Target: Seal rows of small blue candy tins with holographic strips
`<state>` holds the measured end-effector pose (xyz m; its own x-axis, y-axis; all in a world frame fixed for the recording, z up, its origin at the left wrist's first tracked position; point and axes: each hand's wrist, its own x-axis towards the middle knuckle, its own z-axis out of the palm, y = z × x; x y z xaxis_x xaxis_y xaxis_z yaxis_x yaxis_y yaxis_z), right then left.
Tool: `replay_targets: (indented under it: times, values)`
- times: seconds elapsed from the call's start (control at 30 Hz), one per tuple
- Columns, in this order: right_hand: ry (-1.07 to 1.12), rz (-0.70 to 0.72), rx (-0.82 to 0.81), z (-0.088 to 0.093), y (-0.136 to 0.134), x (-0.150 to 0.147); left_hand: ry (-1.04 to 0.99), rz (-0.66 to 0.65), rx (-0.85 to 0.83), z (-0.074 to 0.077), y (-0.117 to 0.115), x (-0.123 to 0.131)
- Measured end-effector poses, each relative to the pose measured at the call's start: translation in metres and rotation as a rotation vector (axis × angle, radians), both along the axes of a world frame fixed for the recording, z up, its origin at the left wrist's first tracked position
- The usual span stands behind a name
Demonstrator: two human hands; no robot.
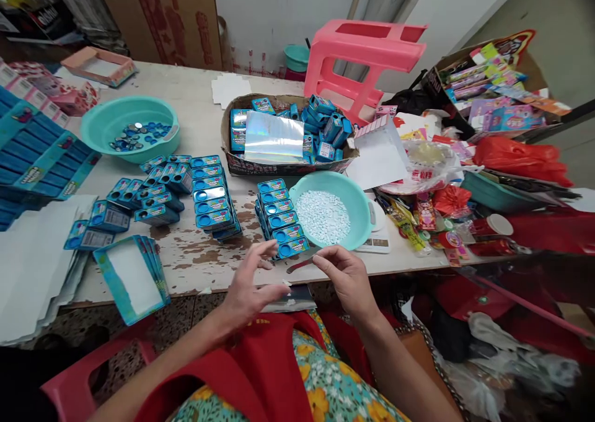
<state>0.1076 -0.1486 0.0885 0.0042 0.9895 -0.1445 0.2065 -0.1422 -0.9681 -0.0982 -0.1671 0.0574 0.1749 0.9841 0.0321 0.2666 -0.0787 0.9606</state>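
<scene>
Even light, silvery sheet (274, 138) glaring, stretched edges

The right hand (348, 282) holds a thin dark strip (298, 266) in its grip; the left hand (248, 282), fingers spread, hovers near a stack of blue Caramelo Macizo boxes (284, 219). Beside them on the tabletop (190, 87), a turquoise bowl (361, 208) of small white pieces (323, 216) partly covers a white scale (382, 231).
</scene>
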Motion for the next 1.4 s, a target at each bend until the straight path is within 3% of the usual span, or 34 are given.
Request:
replay_targets:
  times: [0.1,0.2,0.37,0.5,0.63,0.83,0.9,0.97,1.03,1.1,1.23,1.3,1.4]
  values:
    - [0.062,-0.014,-0.025,-0.008,-0.003,-0.012,-0.112,-0.089,-0.272,0.011,0.008,0.018]
    - [0.071,-0.059,-0.027,-0.028,-0.006,-0.020,-0.185,-0.048,-0.424,-0.003,0.012,0.024]
    - [-0.100,-0.244,0.098,-0.064,-0.005,-0.030,-0.159,-0.028,-0.411,-0.028,0.022,0.014]
    - [-0.257,-0.325,0.195,-0.079,0.005,-0.035,-0.112,-0.006,-0.316,-0.039,0.033,0.012]
    - [-0.221,-0.331,0.193,-0.092,0.017,-0.038,-0.129,0.009,-0.285,-0.051,0.041,0.017]
    - [0.000,-0.419,0.050,-0.100,0.028,-0.035,-0.291,0.088,-0.413,-0.092,0.048,0.029]
    - [-0.039,-0.399,0.037,-0.098,0.032,-0.031,-0.234,0.109,-0.458,-0.105,0.051,0.026]
    - [-0.085,-0.371,0.044,-0.098,0.037,-0.026,-0.023,0.097,-0.437,-0.110,0.052,0.016]
    - [-0.066,-0.332,0.055,-0.098,0.040,-0.019,0.318,0.030,-0.366,-0.104,0.049,0.001]
    - [-0.014,-0.321,0.074,-0.100,0.038,-0.011,0.568,-0.127,-0.317,-0.091,0.041,-0.013]
    - [-0.037,-0.389,0.166,-0.105,0.014,0.006,0.481,-0.639,-0.274,-0.073,0.016,-0.011]
    - [-0.115,-0.352,0.174,-0.112,-0.004,0.014,0.452,-0.815,-0.241,-0.079,0.006,0.007]
    - [-0.245,-0.220,0.122,-0.125,-0.029,0.027,0.562,-0.938,-0.223,-0.103,0.001,0.038]
